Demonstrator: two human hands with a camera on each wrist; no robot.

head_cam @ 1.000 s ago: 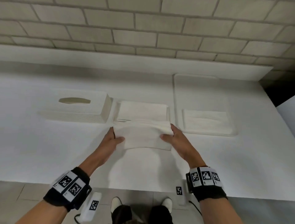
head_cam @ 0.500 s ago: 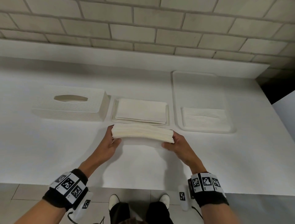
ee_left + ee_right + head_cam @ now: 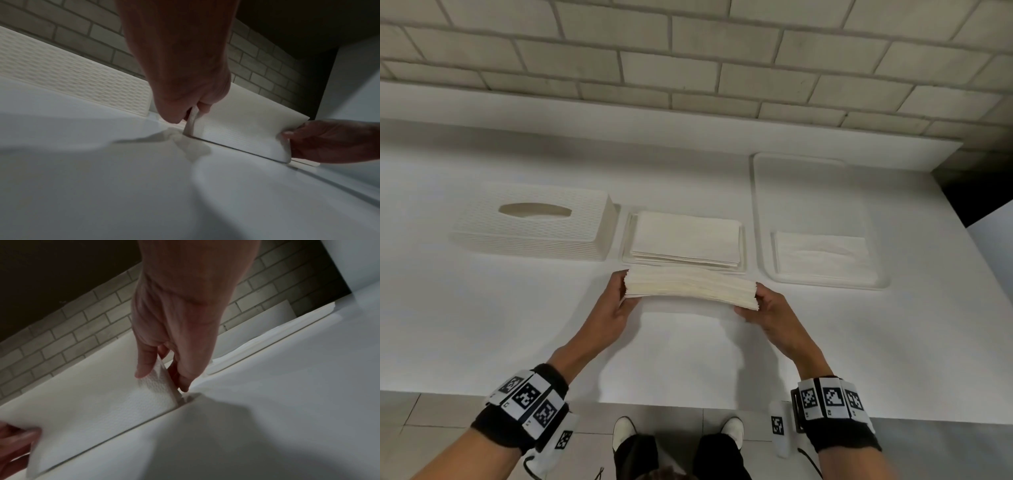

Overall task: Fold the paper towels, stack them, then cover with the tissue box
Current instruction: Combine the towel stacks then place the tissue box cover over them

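Fingers of both hands pinch the ends of a folded towel bundle (image 3: 690,287), stood on its long edge on the bench (image 3: 482,325).
Left hand (image 3: 616,303) and right hand (image 3: 767,308) look to be squaring it; next it likely goes flat onto the stack (image 3: 685,241) just behind, then the tissue box (image 3: 534,226), left, covers all.

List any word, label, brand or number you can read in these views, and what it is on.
No readable text in any view.
White woven-pattern plastic tissue box: no brand or label on the sides that show.
Stack of white folded paper towels, pinched between left hand and right hand: plain.
Black wristbands: black-and-white square marker codes only; tiny characters beside them, too small to read.
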